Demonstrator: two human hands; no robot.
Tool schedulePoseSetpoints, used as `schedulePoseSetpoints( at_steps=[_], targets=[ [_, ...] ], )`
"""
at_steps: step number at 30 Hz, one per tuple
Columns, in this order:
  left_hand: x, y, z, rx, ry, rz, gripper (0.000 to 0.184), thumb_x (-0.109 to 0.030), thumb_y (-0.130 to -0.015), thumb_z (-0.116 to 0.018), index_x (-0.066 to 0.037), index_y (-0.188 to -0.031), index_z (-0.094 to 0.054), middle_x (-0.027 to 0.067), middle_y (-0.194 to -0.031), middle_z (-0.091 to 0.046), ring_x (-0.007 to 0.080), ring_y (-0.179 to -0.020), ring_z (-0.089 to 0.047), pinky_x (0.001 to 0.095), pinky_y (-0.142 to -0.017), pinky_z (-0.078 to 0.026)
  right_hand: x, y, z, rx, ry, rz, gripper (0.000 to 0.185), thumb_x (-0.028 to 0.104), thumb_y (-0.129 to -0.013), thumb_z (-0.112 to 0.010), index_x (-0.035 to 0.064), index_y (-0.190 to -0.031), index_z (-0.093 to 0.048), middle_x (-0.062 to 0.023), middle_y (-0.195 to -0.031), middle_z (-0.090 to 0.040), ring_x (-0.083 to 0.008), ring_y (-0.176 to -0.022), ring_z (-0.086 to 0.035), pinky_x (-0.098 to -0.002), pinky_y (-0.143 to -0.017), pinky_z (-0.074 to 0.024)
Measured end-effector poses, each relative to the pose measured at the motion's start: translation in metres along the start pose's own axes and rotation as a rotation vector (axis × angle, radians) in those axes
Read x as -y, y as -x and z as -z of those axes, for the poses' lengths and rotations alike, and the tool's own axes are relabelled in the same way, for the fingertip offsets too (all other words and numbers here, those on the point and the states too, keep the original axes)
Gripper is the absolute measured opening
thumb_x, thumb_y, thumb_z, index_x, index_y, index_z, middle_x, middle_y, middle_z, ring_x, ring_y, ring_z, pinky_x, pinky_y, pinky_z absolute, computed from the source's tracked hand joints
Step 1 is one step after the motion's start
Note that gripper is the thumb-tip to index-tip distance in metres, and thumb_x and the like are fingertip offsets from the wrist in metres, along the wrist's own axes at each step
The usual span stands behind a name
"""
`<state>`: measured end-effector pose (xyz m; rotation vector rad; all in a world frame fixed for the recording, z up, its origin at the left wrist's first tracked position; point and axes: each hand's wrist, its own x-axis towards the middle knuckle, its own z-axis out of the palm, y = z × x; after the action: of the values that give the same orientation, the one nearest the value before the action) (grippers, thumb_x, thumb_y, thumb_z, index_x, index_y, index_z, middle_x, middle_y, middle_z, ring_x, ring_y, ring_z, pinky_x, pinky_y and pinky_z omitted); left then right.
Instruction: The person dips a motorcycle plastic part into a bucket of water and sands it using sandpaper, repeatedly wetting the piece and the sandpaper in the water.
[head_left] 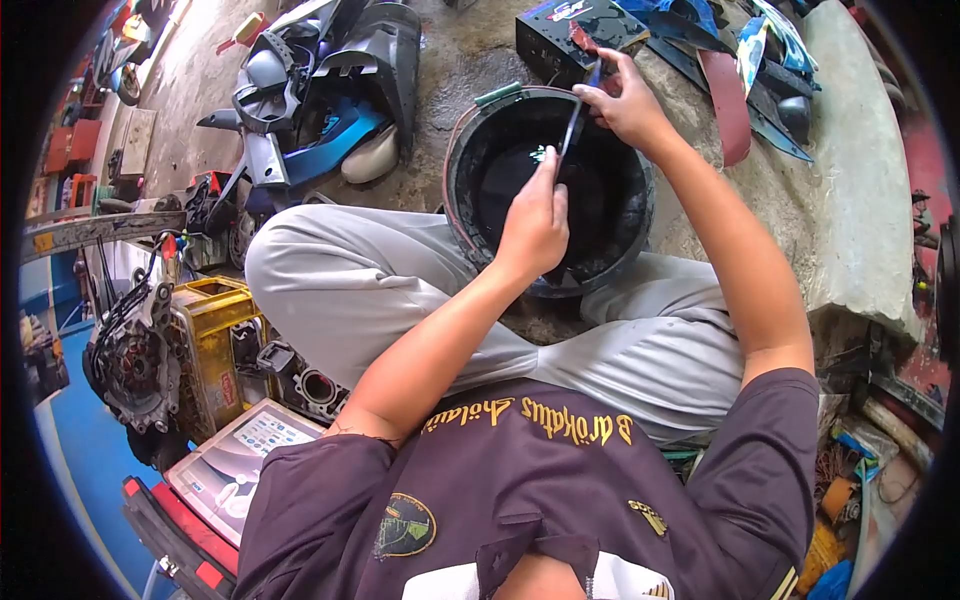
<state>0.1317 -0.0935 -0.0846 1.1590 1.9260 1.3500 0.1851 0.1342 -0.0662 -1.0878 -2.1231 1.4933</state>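
Note:
Over a black bucket (620,230) of dark water I hold a thin, dark, narrow strip (573,128) that slants between my two hands. My left hand (540,215) pinches its lower end near the middle of the bucket. At the bucket's far right rim, my right hand (625,105) grips the upper end between thumb and fingers. The bucket stands between my crossed legs, its green handle grip (498,94) lying at the back rim. A small reddish piece (583,38) shows just beyond my right fingertips, against a black box.
Behind the bucket stands the wet black box (545,45). Dark and blue fairing parts (345,140) lie at the back left, more panels (725,105) at the back right beside a concrete ledge (860,180). A yellow crate (212,350) and engine parts (135,355) are at my left.

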Motion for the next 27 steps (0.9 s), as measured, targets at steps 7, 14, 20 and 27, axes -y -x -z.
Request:
schedulePoseSetpoints(
  at_steps=[7, 14, 20, 27],
  targets=[
    [0.025, -0.005, 0.011, -0.123, -0.390, -0.328, 0.059, -0.011, -0.098, -0.057, 0.003, -0.152, -0.041, 0.0287, -0.148, -0.050, 0.0440, -0.136, -0.050, 0.0492, -0.112, -0.041, 0.043, 0.016, -0.011, -0.102, -0.292, -0.002, 0.076, 0.002, -0.089, -0.069, 0.0142, -0.153, -0.031, -0.0102, -0.105, -0.064, -0.0180, -0.090, -0.066, -0.0362, -0.070, -0.0605],
    [0.054, 0.008, -0.004, 0.042, -0.200, -0.089, 0.070, -0.032, -0.101, -0.060, -0.002, -0.159, -0.032, 0.0272, -0.159, -0.038, 0.0431, -0.147, -0.037, 0.0483, -0.120, -0.032, -0.008, 0.036, -0.010, -0.055, -0.322, -0.215, 0.068, -0.003, -0.085, -0.067, 0.0155, -0.145, -0.042, -0.0083, -0.106, -0.063, -0.0185, -0.090, -0.067, -0.0383, -0.066, -0.0592],
    [0.081, -0.021, -0.006, 0.036, -0.079, 0.189, 0.059, -0.038, -0.105, -0.053, -0.003, -0.151, -0.046, 0.0278, -0.149, -0.051, 0.0406, -0.141, -0.046, 0.0435, -0.119, -0.035, -0.025, 0.037, -0.019, -0.082, -0.238, -0.323, 0.047, 0.009, -0.096, -0.069, 0.0116, -0.137, -0.046, -0.0113, -0.110, -0.064, -0.0231, -0.093, -0.070, -0.0396, -0.066, -0.0617],
    [0.109, -0.081, -0.029, 0.094, 0.196, 0.225, 0.057, -0.043, -0.110, -0.040, -0.004, -0.150, -0.050, 0.0261, -0.153, -0.048, 0.0369, -0.147, -0.041, 0.0401, -0.121, -0.031, -0.044, 0.019, -0.011, -0.081, -0.365, -0.407, 0.053, 0.014, -0.096, -0.071, 0.0065, -0.138, -0.042, -0.0164, -0.117, -0.063, -0.0256, -0.091, -0.072, -0.0436, -0.069, -0.0651]
  ],
)
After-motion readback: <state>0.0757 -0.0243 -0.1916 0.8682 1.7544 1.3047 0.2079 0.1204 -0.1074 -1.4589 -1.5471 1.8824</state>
